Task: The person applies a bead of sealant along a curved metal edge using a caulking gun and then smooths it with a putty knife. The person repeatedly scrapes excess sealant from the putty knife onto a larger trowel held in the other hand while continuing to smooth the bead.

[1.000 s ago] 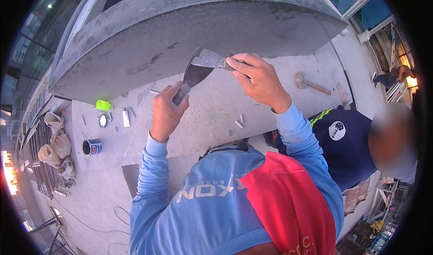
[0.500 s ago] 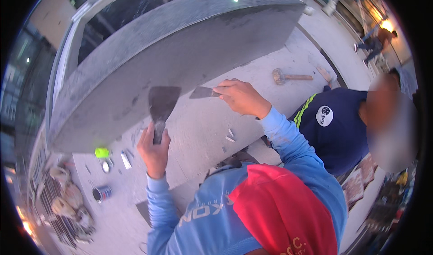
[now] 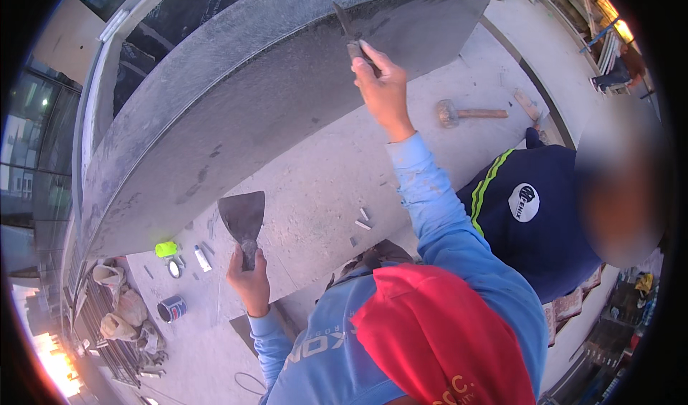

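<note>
My left hand (image 3: 251,284) is wrapped round the handle of a wide putty knife (image 3: 244,215), its dark, flared blade raised away from me. Stretched out far ahead, my right hand (image 3: 385,93) grips a second putty knife (image 3: 347,26), seen nearly edge-on. That blade points up and away, over the upper edge of a long grey slab-like block (image 3: 215,150); whether it touches the surface I cannot tell. Dark smudges mark the block's near face. Both my arms are in light blue sleeves.
A mallet (image 3: 473,113) lies right of the block. To the left are a yellow-green object (image 3: 165,249), a white tube (image 3: 202,258), a blue can (image 3: 172,308) and several bags (image 3: 118,319). Close on my right is a person in a navy shirt (image 3: 537,218); another stands farther back.
My right hand has swung forward and up with its putty knife, to the block's upper edge. My left hand and its putty knife have come lower, away from the block's face.
</note>
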Demonstrator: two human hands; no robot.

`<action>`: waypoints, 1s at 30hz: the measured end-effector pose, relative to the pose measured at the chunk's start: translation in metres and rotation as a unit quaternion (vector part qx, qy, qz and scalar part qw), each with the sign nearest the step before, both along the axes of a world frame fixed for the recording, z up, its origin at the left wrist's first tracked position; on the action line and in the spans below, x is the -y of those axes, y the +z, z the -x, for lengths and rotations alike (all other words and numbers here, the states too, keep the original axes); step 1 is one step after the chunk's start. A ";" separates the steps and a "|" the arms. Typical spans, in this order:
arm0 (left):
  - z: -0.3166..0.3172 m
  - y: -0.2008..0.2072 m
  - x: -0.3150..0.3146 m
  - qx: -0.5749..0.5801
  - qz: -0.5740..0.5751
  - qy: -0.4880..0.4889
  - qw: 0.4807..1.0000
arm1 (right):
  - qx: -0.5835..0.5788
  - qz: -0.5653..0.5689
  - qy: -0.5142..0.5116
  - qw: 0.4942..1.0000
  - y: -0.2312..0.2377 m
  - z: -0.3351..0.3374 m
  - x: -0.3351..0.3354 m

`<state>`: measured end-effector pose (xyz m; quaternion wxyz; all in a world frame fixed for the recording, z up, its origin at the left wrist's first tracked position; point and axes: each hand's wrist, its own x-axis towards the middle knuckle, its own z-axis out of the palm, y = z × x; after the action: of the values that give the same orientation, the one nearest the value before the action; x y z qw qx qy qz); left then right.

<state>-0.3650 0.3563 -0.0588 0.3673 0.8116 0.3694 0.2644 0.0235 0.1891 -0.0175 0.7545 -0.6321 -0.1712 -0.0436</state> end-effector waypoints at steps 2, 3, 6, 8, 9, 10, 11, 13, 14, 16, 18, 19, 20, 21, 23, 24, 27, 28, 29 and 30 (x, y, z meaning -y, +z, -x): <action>0.001 0.003 0.006 -0.012 0.002 0.017 1.000 | 0.029 -0.005 -0.016 0.999 -0.008 -0.003 -0.015; 0.002 0.005 0.008 -0.020 -0.004 0.021 1.000 | 0.056 -0.010 -0.035 0.998 -0.012 -0.004 -0.024; 0.005 0.012 0.008 -0.065 0.036 0.050 0.996 | 0.126 0.002 -0.094 0.988 -0.024 -0.009 -0.042; 0.009 0.013 0.007 -0.074 0.065 0.065 0.993 | 0.162 0.014 -0.122 0.979 -0.031 -0.010 -0.052; 0.009 0.011 0.005 -0.064 0.068 0.066 0.993 | 0.158 0.028 -0.124 0.979 -0.034 -0.009 -0.056; 0.009 0.009 0.002 -0.050 0.073 0.064 0.994 | 0.161 0.038 -0.129 0.978 -0.037 -0.008 -0.060; 0.010 0.006 -0.001 -0.055 0.058 0.055 0.995 | 0.161 0.050 -0.135 0.976 -0.040 -0.007 -0.063; 0.010 0.001 -0.010 -0.062 0.034 0.036 0.997 | 0.200 0.066 -0.160 0.964 -0.044 -0.007 -0.069; 0.011 -0.001 -0.016 -0.064 0.032 0.030 0.997 | 0.211 0.075 -0.172 0.959 -0.045 -0.006 -0.071; 0.015 -0.005 -0.029 -0.071 0.036 0.022 0.997 | 0.218 0.082 -0.181 0.955 -0.048 -0.001 -0.076; 0.022 -0.009 -0.046 -0.048 0.045 0.002 0.998 | 0.191 0.078 -0.177 0.962 -0.050 0.006 -0.081; 0.026 -0.011 -0.056 -0.035 0.050 -0.009 0.998 | 0.163 0.069 -0.169 0.970 -0.051 0.010 -0.084; 0.033 -0.012 -0.068 -0.042 0.035 -0.026 0.998 | 0.148 0.055 -0.160 0.974 -0.052 0.016 -0.087; 0.040 -0.013 -0.081 -0.046 0.021 -0.043 0.998 | 0.158 0.082 -0.185 0.966 -0.052 0.020 -0.090; 0.053 -0.018 -0.104 -0.041 0.009 -0.072 0.997 | 0.201 0.132 -0.225 0.944 -0.050 0.025 -0.096; 0.059 -0.020 -0.116 -0.032 0.010 -0.083 0.996 | 0.216 0.134 -0.233 0.939 -0.049 0.026 -0.097; 0.079 -0.020 -0.143 -0.032 0.004 -0.101 0.994 | 0.221 0.158 -0.233 0.934 -0.050 0.033 -0.095; 0.083 -0.018 -0.150 -0.036 -0.003 -0.106 0.994 | 0.222 0.173 -0.225 0.933 -0.051 0.037 -0.091; 0.088 -0.016 -0.154 -0.035 -0.010 -0.104 0.994 | 0.220 0.187 -0.218 0.932 -0.053 0.042 -0.086; 0.090 -0.014 -0.157 -0.034 -0.017 -0.102 0.994 | 0.230 0.179 -0.218 0.932 -0.055 0.047 -0.080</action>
<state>-0.4546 0.5130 -0.0731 0.3657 0.8598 0.2919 0.2045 -0.0230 0.2688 -0.0724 0.5410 -0.7510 -0.2028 -0.3197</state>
